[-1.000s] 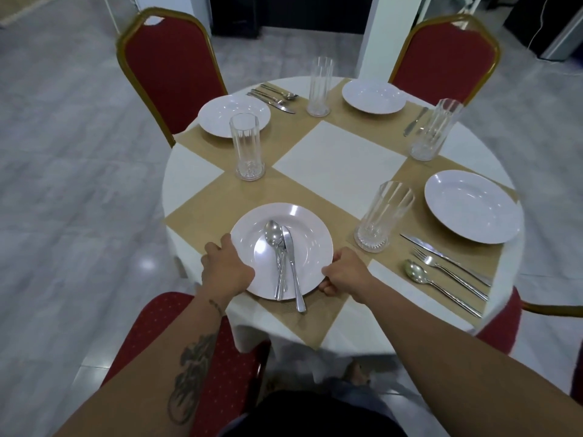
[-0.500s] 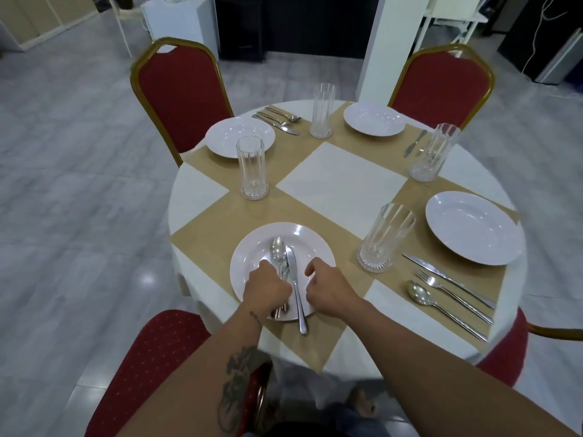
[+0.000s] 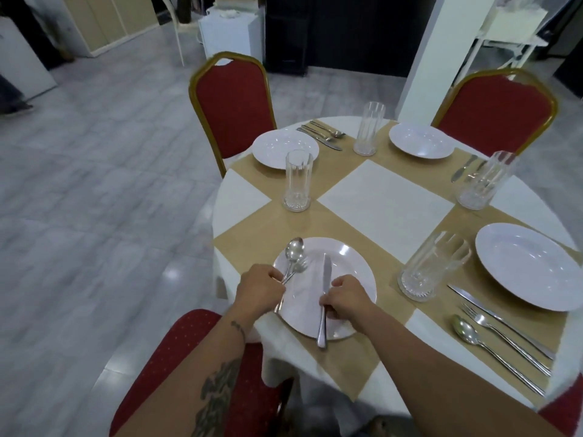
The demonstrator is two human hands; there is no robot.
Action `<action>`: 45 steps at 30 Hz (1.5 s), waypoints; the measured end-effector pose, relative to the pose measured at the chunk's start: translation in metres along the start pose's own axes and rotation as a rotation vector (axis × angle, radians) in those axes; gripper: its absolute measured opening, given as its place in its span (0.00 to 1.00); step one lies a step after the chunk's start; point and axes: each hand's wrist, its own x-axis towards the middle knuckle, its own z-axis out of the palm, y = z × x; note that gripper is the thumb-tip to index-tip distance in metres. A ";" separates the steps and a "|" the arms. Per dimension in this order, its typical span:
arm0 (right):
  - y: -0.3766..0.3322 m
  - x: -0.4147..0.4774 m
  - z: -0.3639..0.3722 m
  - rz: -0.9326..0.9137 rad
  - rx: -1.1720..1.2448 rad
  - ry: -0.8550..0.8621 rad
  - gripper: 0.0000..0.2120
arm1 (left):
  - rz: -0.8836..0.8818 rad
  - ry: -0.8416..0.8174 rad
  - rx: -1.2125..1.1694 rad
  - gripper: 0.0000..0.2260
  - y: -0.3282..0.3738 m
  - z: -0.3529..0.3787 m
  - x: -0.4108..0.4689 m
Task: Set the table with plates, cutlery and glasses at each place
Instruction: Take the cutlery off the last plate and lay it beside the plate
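A white plate (image 3: 345, 272) lies on the tan mat at the near edge of the round table (image 3: 385, 200). My left hand (image 3: 260, 290) grips a spoon (image 3: 294, 251) and a fork (image 3: 301, 266) by their handles, their heads lifted over the plate's left side. My right hand (image 3: 345, 298) pinches a knife (image 3: 325, 280) at mid-handle, its blade lying up the middle of the plate and its end past the near rim. A tall glass (image 3: 298, 181) stands beyond the plate to the left.
Three other places hold a plate (image 3: 533, 266), a plate (image 3: 421, 140), a plate (image 3: 284, 148), glasses (image 3: 432, 269) (image 3: 484, 181) (image 3: 367, 127) and cutlery (image 3: 501, 335). Red chairs (image 3: 232, 102) (image 3: 495, 108) stand at the far side, one (image 3: 176, 367) right below me.
My hands left the plate's rim, came onto the cutlery on it and closed. The spoon and fork now swing left, apart from the knife. The view has tilted up.
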 end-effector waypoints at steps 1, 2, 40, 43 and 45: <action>-0.002 0.000 -0.001 0.005 0.052 -0.013 0.13 | -0.015 0.024 -0.034 0.09 -0.003 -0.007 0.003; -0.008 -0.001 -0.001 0.004 0.089 -0.021 0.10 | -0.026 0.057 -0.061 0.08 -0.005 -0.017 0.008; -0.090 0.047 0.021 -0.066 0.340 -0.173 0.15 | 0.245 0.238 0.281 0.11 -0.024 -0.020 0.122; -0.090 0.046 0.023 -0.072 0.350 -0.177 0.14 | 0.207 0.277 0.301 0.09 -0.031 -0.021 0.126; -0.090 0.046 0.024 -0.072 0.343 -0.183 0.14 | 0.180 0.285 0.301 0.08 -0.034 -0.021 0.130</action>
